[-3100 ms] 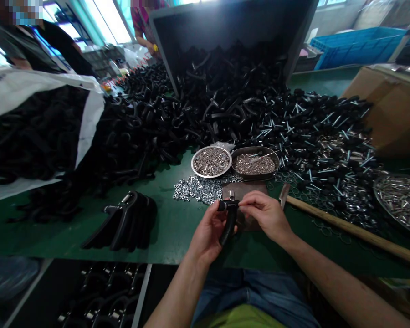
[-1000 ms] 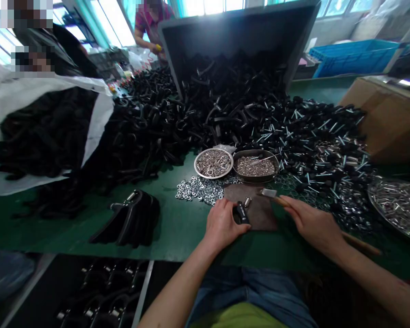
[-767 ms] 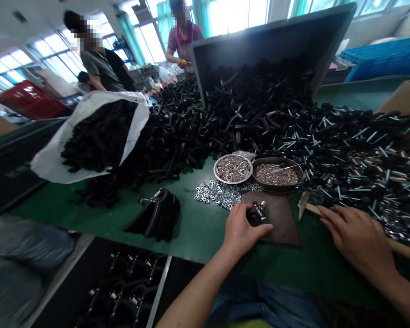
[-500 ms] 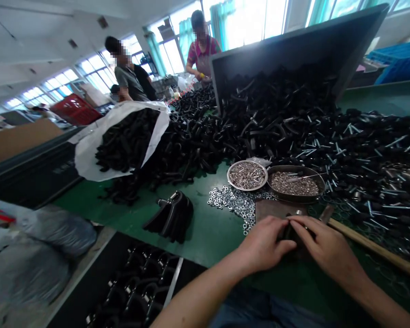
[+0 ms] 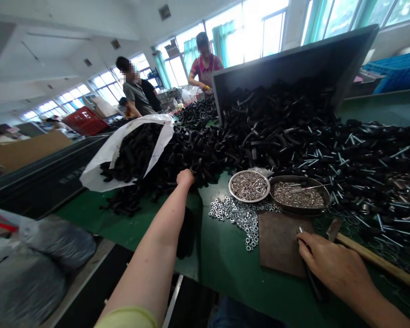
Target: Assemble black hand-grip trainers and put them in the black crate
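My left hand (image 5: 185, 177) is stretched out to the near edge of a heap of black curved parts (image 5: 205, 139). Its fingers are curled in among them, and what they hold is hidden. Lower right, my right hand (image 5: 338, 259) is closed on a black part with a metal tip (image 5: 316, 284), whose tip shows over a brown metal plate (image 5: 276, 243). Loose nuts (image 5: 239, 216) lie left of the plate. Beyond it stand a round dish of small metal pieces (image 5: 249, 187) and a dark oval pan (image 5: 299, 196) of similar pieces.
A wooden-handled hammer (image 5: 379, 259) lies right of my right hand. Black parts with metal rods (image 5: 372, 182) cover the right side. Further back are a white sack (image 5: 99, 171) and a tilted grey bin (image 5: 294, 59). Two co-workers (image 5: 205, 68) stand beyond.
My left hand has left my right hand and moved forward and left to the heap. The plate shows more now, and the black part in my right hand is more visible. The view has tilted slightly.
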`<state>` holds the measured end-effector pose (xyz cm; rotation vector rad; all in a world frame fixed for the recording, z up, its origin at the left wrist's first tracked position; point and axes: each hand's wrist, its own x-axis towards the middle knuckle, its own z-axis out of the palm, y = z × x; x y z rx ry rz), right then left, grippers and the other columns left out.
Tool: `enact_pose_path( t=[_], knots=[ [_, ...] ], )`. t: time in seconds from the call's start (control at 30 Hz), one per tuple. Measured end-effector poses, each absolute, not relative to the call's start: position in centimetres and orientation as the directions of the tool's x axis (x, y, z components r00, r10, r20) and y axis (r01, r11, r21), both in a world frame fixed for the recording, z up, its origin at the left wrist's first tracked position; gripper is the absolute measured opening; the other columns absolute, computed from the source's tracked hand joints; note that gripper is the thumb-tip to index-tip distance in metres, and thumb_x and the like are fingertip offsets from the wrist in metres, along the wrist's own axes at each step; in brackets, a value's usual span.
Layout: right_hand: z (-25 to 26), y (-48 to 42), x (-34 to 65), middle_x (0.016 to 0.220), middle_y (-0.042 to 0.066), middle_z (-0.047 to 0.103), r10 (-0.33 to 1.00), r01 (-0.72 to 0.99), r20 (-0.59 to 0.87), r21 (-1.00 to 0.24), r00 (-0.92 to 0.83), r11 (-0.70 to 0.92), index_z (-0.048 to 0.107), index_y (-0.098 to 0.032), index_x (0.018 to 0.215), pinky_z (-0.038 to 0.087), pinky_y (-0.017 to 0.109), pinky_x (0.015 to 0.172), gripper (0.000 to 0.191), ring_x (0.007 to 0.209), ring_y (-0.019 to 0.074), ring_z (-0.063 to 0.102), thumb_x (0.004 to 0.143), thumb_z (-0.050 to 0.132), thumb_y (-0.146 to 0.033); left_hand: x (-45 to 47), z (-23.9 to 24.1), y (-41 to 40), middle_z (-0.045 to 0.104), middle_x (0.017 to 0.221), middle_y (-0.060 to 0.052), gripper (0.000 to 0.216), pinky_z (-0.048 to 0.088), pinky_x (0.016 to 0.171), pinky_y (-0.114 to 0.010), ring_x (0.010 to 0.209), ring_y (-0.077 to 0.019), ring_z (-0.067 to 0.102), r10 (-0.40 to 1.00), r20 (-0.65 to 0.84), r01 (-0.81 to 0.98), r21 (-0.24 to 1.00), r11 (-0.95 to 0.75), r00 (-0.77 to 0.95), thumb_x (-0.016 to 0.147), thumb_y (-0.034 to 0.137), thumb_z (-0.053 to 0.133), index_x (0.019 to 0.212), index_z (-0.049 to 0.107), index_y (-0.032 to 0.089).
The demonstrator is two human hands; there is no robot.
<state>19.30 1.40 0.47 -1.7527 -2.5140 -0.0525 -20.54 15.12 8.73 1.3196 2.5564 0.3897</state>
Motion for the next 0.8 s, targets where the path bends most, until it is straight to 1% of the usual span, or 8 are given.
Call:
enact_pose_path(
  t=[0.1,0.17,0.3,0.37,0.43,0.6,0.7,0.8],
  knots=[
    [0.3,1.6,19.6,0.085,0.003,0.073,0.945,0.944,0.087,-0.074,-0.315,0.321,0.067,-0.027,0.096,0.043,0.033,0.044,0.032,0.061,0.0250,0.068,0.089,0.036,-0.031,-19.7,9.6,15.0,0.063,0.099,-0.015,0.031,0.050,0.075,-0.036,0.090,-0.0245,0.061,0.828,-0.068,0.716,0.466,0.519,-0.556,0.082,0.027,0.061,0.103,0.059,0.005],
    [0.3,1.8,19.9,0.083,0.003,0.073,0.948,0.932,0.116,-0.179,-0.298,0.315,0.067,-0.027,0.093,0.044,0.032,0.047,0.030,0.064,0.0245,0.068,0.089,0.038,-0.034,-17.8,10.1,14.2,0.065,0.088,-0.012,0.025,0.049,0.067,-0.029,0.078,-0.0209,0.063,0.859,-0.044,0.692,0.572,0.440,-0.510,0.081,0.023,0.058,0.099,0.058,0.005],
    [1.6,1.4,19.6,0.083,0.003,0.072,0.951,0.721,0.154,-0.622,-0.269,0.305,0.068,-0.024,0.086,0.050,0.029,0.060,0.030,0.074,0.0203,0.067,0.090,0.042,-0.039,-10.9,9.1,8.7,0.059,0.068,0.001,0.021,0.042,0.050,-0.020,0.051,-0.0081,0.053,0.949,-0.066,0.581,0.777,0.243,-0.309,0.083,0.032,0.055,0.096,0.053,0.016],
    [2.9,0.5,18.9,0.082,0.003,0.072,0.965,0.552,0.156,-0.796,-0.210,0.249,0.067,-0.022,0.087,0.050,0.027,0.060,0.029,0.076,0.0195,0.067,0.089,0.045,-0.041,-6.9,7.7,4.5,0.046,0.053,0.007,0.028,0.034,0.043,-0.019,0.042,-0.0058,0.040,0.984,-0.174,0.210,0.961,0.180,-0.044,0.076,0.037,0.063,0.090,0.050,0.017],
    [4.1,-0.6,18.1,0.079,0.003,0.071,0.978,0.428,0.168,-0.880,-0.125,0.206,0.067,-0.020,0.088,0.048,0.025,0.054,0.028,0.075,0.0194,0.066,0.087,0.048,-0.041,-3.4,6.5,0.5,0.042,0.054,0.009,0.037,0.030,0.044,-0.018,0.043,-0.0044,0.036,0.955,-0.264,-0.066,0.959,0.275,0.137,0.065,0.032,0.074,0.088,0.049,0.018],
    [5.3,-2.9,16.7,0.075,0.002,0.071,0.973,0.356,0.232,-0.908,-0.009,0.220,0.068,-0.020,0.083,0.048,0.023,0.054,0.024,0.068,0.0160,0.065,0.086,0.051,-0.036,1.4,5.3,-4.4,0.043,0.061,0.007,0.040,0.028,0.045,-0.018,0.050,-0.0043,0.036,0.914,-0.288,-0.289,0.884,0.368,0.285,0.061,0.029,0.078,0.088,0.052,0.016],
    [5.2,-3.5,16.6,0.078,0.001,0.071,0.942,0.427,0.334,-0.850,-0.014,0.308,0.068,-0.021,0.082,0.049,0.023,0.061,0.020,0.069,0.0147,0.066,0.086,0.052,-0.032,2.3,5.5,-4.7,0.052,0.072,0.005,0.053,0.031,0.045,-0.018,0.052,-0.0052,0.041,0.913,-0.328,-0.280,0.877,0.389,0.241,0.058,0.027,0.080,0.102,0.052,0.019],
    [5.2,-3.7,17.0,0.078,0.001,0.072,0.908,0.479,0.415,-0.785,-0.067,0.394,0.066,-0.021,0.081,0.049,0.023,0.066,0.018,0.072,0.0143,0.066,0.086,0.051,-0.029,2.6,5.7,-4.6,0.060,0.094,0.000,0.060,0.041,0.055,-0.020,0.070,-0.0111,0.055,0.927,-0.321,-0.234,0.902,0.362,0.194,0.056,0.023,0.080,0.108,0.051,0.021]
  ],
)
